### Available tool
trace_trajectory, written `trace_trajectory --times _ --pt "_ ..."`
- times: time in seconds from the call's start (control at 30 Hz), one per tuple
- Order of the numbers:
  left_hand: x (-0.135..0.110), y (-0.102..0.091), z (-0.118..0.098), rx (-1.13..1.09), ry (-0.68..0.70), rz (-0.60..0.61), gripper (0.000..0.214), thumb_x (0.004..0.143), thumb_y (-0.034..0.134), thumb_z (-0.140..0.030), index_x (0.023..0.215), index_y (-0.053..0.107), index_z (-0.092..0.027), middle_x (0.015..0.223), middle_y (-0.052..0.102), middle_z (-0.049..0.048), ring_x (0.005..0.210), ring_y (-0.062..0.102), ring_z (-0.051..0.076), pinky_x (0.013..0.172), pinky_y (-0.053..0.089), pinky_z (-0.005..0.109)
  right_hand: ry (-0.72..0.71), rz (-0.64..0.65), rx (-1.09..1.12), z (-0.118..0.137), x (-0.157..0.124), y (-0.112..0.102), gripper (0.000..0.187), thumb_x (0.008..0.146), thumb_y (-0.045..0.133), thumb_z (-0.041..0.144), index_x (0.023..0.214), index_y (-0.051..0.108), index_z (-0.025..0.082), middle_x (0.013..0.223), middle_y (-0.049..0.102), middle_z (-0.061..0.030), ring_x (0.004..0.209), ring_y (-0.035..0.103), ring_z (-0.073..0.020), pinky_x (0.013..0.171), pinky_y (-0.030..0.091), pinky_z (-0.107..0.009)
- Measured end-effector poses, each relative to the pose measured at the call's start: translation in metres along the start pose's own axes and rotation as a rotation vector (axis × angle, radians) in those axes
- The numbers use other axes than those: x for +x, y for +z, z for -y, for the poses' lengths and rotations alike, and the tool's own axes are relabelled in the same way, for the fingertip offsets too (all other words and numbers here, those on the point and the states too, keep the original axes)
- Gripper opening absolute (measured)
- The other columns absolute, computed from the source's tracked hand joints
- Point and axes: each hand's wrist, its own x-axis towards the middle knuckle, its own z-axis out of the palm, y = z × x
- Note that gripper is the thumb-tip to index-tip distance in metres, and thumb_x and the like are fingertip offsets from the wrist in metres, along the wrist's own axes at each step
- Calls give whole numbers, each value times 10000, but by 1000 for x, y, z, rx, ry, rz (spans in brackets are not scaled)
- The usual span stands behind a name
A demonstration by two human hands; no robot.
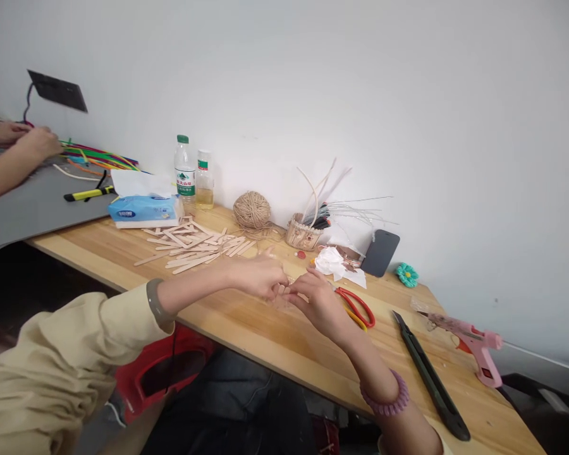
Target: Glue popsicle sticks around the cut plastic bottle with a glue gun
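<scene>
My left hand [262, 275] and my right hand [317, 299] meet over the middle of the wooden table [260, 325], fingertips almost touching. Both are closed in a pinch. Whatever lies between the fingers is too small and blurred to name. Just right of my right hand are scissors with red handles [359, 308], and a yellow handle [356, 318] shows beneath them. A heap of wooden craft sticks [196, 245] spreads behind my left forearm. White crumpled tissue [330, 262] sits beyond my right hand.
At right lie a dark utility knife [429, 373] and a pink glue gun [478, 344]. Behind stand a twine ball [251, 210], a small basket [303, 232], a phone [380, 253], a water bottle [184, 170] and a tissue pack [145, 210]. Another person's hands [40, 144] work at far left.
</scene>
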Motion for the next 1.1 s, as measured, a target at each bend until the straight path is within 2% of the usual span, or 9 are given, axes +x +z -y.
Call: trace_trajectory --times 0.1,0.2,0.3,0.4,0.47,0.63,0.8,0.93,1.1 --pt "-8 -1 5 -109 -15 -13 354 642 755 -245 978 658 -188 1073 661 85 1102 537 273 1020 327 414 22 -32 42 -1 -2 -3 167 890 550 335 810 672 253 744 664 -24 727 594 -188 998 293 -511" --pt "-21 1 12 -350 -134 -236 831 572 815 -357 1308 456 -215 1411 416 138 1330 319 305 1104 217 462 113 -92 139 0 -5 -15 213 870 570 371 721 649 241 701 640 -11 693 574 -185 941 349 -480" --pt "-32 13 14 -718 -296 -349 1043 582 800 -442 1431 232 -232 1496 251 171 1385 233 298 1123 173 481 225 -243 311 1 -10 -29 244 834 601 409 668 627 232 684 617 -3 690 547 -182 776 425 -373" --pt "-34 30 4 -1127 -348 -347 1236 492 829 -514 1452 95 -256 1520 140 204 1380 232 331 1051 316 485 298 -399 496 1 -15 -37 265 796 639 407 612 610 219 642 578 10 647 522 -164 658 420 -309" --pt "-31 38 -9 -1365 -295 -357 1210 481 819 -557 1438 128 -291 1530 131 183 1338 320 335 1001 384 455 310 -440 590 1 -17 -38 267 779 660 391 585 610 216 639 577 10 647 527 -161 654 424 -304" --pt "-23 43 -39 -1752 -220 -332 912 636 738 -550 1374 263 -302 1428 386 159 1199 501 319 845 495 422 248 -418 653 0 -23 -39 195 762 686 384 628 675 243 709 654 -5 730 593 -186 804 443 -366" --pt "-18 42 -52 -1798 -297 -519 781 678 748 -338 1332 324 -292 1427 399 119 1142 544 283 769 531 368 276 -446 637 1 -25 -41 148 772 676 402 798 716 262 941 687 -39 954 603 -231 908 436 -395" --pt "-17 44 -57 -1769 -316 -672 751 683 730 -263 1324 340 -298 1429 395 87 1164 521 270 792 530 367 288 -507 568 2 -24 -40 344 779 672 402 1100 639 284 1199 605 -59 1172 507 -248 1009 377 -410" --pt "-17 49 -59 -1713 -334 -751 765 670 725 -223 1330 347 -309 1402 416 76 1156 518 265 794 525 367 274 -499 370 17 -18 -48 317 777 664 427 1055 644 276 1148 623 -65 1137 524 -257 978 403 -417"
